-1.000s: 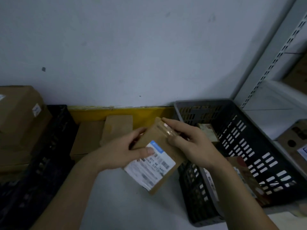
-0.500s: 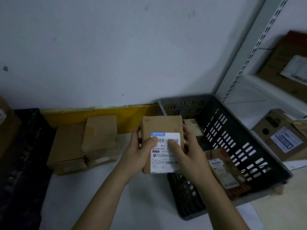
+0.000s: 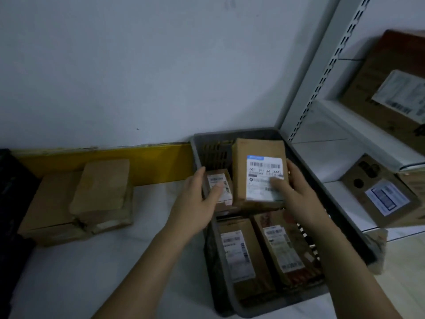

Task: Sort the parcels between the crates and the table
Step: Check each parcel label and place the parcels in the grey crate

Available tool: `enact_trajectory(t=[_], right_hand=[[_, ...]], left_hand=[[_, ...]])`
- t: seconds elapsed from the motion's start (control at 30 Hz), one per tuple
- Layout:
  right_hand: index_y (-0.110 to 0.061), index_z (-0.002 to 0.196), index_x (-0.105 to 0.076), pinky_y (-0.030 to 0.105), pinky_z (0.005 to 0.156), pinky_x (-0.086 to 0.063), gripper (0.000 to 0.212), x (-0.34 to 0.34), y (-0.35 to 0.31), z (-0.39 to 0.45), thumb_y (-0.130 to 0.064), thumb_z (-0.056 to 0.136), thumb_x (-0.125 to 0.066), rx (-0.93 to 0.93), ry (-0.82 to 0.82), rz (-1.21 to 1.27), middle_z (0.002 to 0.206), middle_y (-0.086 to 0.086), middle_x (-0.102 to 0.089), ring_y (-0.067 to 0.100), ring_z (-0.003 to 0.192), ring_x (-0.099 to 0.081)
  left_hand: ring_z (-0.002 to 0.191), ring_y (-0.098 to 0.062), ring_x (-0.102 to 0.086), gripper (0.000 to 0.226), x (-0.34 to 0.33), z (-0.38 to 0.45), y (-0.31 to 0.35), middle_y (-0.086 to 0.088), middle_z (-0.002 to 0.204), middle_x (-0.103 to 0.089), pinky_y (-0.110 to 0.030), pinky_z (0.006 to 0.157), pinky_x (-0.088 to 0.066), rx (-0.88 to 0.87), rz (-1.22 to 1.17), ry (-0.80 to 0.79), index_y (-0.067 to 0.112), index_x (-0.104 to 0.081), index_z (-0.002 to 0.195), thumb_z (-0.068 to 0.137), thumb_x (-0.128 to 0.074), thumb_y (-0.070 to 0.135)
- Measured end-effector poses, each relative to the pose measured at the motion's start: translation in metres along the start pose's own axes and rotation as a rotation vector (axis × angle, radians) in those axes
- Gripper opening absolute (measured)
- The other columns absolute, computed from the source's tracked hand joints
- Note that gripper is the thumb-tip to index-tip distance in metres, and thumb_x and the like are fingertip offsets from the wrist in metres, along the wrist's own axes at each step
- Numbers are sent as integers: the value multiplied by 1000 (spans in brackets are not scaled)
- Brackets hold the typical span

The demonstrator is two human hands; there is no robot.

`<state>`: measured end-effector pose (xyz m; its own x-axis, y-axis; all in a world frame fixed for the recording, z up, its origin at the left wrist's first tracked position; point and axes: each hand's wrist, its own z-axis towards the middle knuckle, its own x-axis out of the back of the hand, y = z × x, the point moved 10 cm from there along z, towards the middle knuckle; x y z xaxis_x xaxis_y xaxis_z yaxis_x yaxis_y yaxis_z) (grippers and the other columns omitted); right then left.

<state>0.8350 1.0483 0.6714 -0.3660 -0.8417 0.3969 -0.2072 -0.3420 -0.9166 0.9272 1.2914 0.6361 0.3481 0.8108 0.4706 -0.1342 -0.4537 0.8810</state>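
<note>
Lying nearest, low in the slotted grey plastic crate (image 3: pixel 305 166), two flat brown labelled packets (image 3: pixel 243 256) rest side by side, below both wrists. Beyond them the right hand (image 3: pixel 296 199) grips a brown cardboard parcel with a white shipping label (image 3: pixel 259 173), thumb pressed on the label's lower right corner and fingers curled behind the right edge; the parcel is over the far end of the crate, and whether it touches anything underneath is hidden. Just left of that thumb, the left hand (image 3: pixel 197 201) pinches a smaller brown labelled box (image 3: pixel 218 185), thumb on top. Both parcels look light and stiff-cornered, likely easy one-handed. Their taped or label faces may be slick, so holding across opposite edges seems safest. Farther left, beyond the fingers, plain brown boxes (image 3: pixel 76 201) sit stacked on the white table (image 3: pixel 92 272).
</note>
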Motion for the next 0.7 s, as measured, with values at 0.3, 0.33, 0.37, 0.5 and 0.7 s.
enact_trajectory(t=[0.3,0.33,0.37,0.5,0.7], right_hand=[[-42,171,-6,44,113,-50,76,-33,72,124,-44,112,-53,-5,-254,-180,154,-3,-60,20,127,-66],[-42,171,-2,41,112,-48,77,-45,79,133,-42,113,-51,-18,-275,-186,156,-1,-57,23,130,-64],[-41,171,2,39,111,-47,77,-57,85,140,-41,114,-50,-25,-298,-189,158,1,-55,25,132,-62],[-40,171,7,44,115,-46,81,-105,104,166,-39,113,-49,-9,-379,-207,158,5,-54,32,136,-60],[-44,170,8,51,113,-48,79,-165,139,201,-50,111,-44,-30,-420,-346,166,26,-36,47,134,-58]], left_hand=[[162,-31,-10,89,-57,25,-35,-4,179,0,-49,131,-21,91,595,66,23,-3,171,104,-48,62],[163,-31,-6,91,-60,25,-37,-4,179,4,-49,132,-18,104,625,69,23,0,171,104,-48,63],[164,-31,-3,93,-61,25,-38,-3,179,6,-50,132,-17,111,647,78,24,1,171,103,-48,64],[164,-31,-4,94,-62,29,-39,-4,179,4,-51,131,-19,121,733,102,23,3,171,101,-43,66],[164,-28,2,92,-52,42,-38,-3,179,5,-52,131,-16,142,794,138,20,1,171,103,-43,64]])
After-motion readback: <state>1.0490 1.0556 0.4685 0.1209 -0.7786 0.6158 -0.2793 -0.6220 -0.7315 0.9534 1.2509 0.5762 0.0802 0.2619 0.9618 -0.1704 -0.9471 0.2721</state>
